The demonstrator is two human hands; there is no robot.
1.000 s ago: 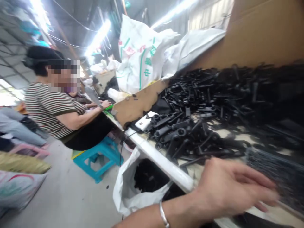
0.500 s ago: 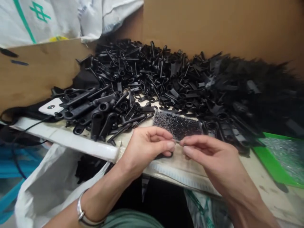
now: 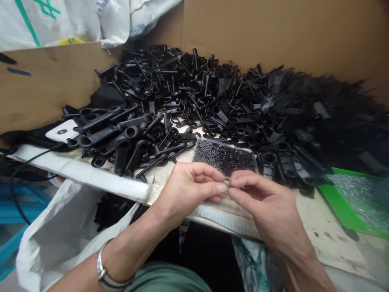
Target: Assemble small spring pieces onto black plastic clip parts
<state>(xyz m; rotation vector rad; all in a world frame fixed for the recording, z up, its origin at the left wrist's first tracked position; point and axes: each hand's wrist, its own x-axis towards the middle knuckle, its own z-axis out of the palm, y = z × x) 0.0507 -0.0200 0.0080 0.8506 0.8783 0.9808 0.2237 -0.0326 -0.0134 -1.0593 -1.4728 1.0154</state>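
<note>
While both wrists hovered over the front edge of the bench (image 3: 331, 239), the left hand (image 3: 190, 188) and the right hand (image 3: 270, 198) met at their fingertips, each grip pinched on a tiny piece (image 3: 229, 185) mostly hidden by the fingers; what it was could not be told. It sat just in front of a shallow clear box (image 3: 212, 142) filled with small dark bits. A silver bracelet (image 3: 101, 263) circled the left wrist. Behind the box, a large heap of black plastic parts (image 3: 206, 89) rose against brown cardboard (image 3: 273, 36), with more of them lying to the left, next to a white device (image 3: 62, 132). To the right stood a green tray (image 3: 340, 202) of small clear pieces. An open white sack (image 3: 54, 231) hung below the bench's left side, dark material inside.
</note>
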